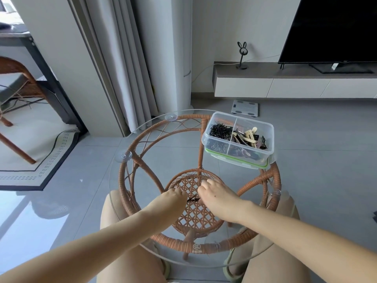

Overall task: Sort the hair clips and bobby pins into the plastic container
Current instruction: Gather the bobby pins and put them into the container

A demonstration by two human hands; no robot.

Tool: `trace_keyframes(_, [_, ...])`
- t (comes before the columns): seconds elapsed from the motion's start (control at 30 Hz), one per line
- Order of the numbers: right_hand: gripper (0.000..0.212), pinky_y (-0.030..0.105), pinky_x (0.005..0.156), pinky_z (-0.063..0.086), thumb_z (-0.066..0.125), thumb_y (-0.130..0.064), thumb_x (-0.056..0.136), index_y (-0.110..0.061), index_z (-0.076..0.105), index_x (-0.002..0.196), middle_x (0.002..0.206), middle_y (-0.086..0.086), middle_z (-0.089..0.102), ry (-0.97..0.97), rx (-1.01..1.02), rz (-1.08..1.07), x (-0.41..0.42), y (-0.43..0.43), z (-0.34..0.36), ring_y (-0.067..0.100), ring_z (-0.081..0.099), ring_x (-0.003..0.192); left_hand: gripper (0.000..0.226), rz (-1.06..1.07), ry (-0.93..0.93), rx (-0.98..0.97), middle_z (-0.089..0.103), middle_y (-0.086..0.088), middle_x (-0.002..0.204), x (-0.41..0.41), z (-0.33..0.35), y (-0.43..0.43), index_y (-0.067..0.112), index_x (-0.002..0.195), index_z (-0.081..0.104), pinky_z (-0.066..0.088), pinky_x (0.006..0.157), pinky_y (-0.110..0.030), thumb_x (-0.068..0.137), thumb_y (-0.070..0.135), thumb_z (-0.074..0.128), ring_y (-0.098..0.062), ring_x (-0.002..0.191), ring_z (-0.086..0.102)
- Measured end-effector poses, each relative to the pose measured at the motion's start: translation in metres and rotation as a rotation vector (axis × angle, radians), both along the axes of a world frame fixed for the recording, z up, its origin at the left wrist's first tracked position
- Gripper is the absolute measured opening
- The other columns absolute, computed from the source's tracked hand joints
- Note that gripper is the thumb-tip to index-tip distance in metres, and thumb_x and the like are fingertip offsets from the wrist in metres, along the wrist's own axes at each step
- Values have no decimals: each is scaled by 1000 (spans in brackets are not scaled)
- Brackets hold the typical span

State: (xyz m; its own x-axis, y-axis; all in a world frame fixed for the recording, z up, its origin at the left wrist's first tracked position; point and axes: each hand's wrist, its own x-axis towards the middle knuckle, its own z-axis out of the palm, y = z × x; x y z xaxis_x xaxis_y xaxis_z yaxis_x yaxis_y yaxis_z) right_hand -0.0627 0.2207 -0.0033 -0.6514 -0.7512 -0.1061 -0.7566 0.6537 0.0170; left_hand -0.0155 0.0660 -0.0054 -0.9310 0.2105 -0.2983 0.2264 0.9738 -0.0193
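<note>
My left hand (174, 196) and right hand (216, 194) met over the glass table (122, 180), pinching a small bunch of bobby pins (193, 199) between them, well apart from the divided plastic container (265, 144) holding sorted pins and hair clips (250, 136).

Round glass-topped rattan table (122, 139) — on glass: clear plastic container (237, 158) at far right edge; small bunch of black bobby pins (192, 199) near centre — both hands resting there.

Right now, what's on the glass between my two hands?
In the head view, a small bunch of black bobby pins lies between the left hand and right hand, fingertips closing on it.
</note>
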Motion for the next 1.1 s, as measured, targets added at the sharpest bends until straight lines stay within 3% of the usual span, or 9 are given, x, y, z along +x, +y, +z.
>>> trace_keyframes(0.17, [29,40,101,38,34,5,90,0,47,116,119,20,51,-27,19,-68,7,2,0,32,46,110,27,62,-116,7,63,-9,99,-9,12,9,3,116,54,46,75,-23,90,-2,47,-19,87,59])
trace_keyframes(0.3, [14,30,91,42,37,-8,97,-7,48,104,109,11,52,-176,-145,-191,2,19,8,20,45,96,16,79,-125,79,38,3,62,-13,16,4,1,102,58,38,53,-19,88,0,50,-13,62,42])
trace_keyframes(0.5, [25,16,47,29,37,-22,99,-12,45,77,66,-4,40,-370,-503,-479,-30,35,42,8,35,54,9,167,-130,230,50,-3,76,-24,30,-1,3,92,60,34,48,-18,86,8,55,-15,64,45])
trace_keyframes(0.7, [44,29,52,25,45,-18,93,-14,30,52,48,2,29,-290,-786,-881,-120,32,69,17,29,45,15,329,8,560,56,-5,70,-87,88,12,3,85,65,33,41,-15,83,16,59,-16,54,43])
trace_keyframes(0.77, [35,26,52,33,47,-16,91,-9,42,58,52,5,41,-325,-748,-954,-147,22,70,20,42,46,20,384,15,641,61,-5,65,-121,102,24,-1,84,68,36,37,-12,84,17,58,-14,49,47])
trace_keyframes(0.87, [11,23,39,37,50,-7,88,2,55,87,61,11,55,-392,-712,-1037,-172,9,72,23,53,44,20,453,21,699,63,-11,64,-174,110,42,1,62,57,47,53,-25,80,12,55,-24,58,57])
trace_keyframes(0.93, [16,23,38,43,55,-10,88,4,55,97,68,12,64,-490,-766,-1081,-182,7,74,20,60,42,25,471,36,661,62,-11,56,-202,107,53,6,56,48,43,41,-19,81,10,51,-25,52,55])
trace_keyframes(1.0, [27,22,51,47,57,-18,89,4,55,107,92,15,71,-587,-745,-1079,-185,8,75,24,70,70,31,446,30,565,66,-6,52,-218,98,59,8,54,46,33,29,-15,85,7,49,-19,46,54])
trace_keyframes(1.1, [28,30,68,56,48,-9,92,8,55,113,111,24,65,-650,-829,-1004,-187,12,74,32,68,91,36,391,15,448,75,-11,88,-232,86,65,9,52,45,43,45,-21,86,6,57,-20,80,72])
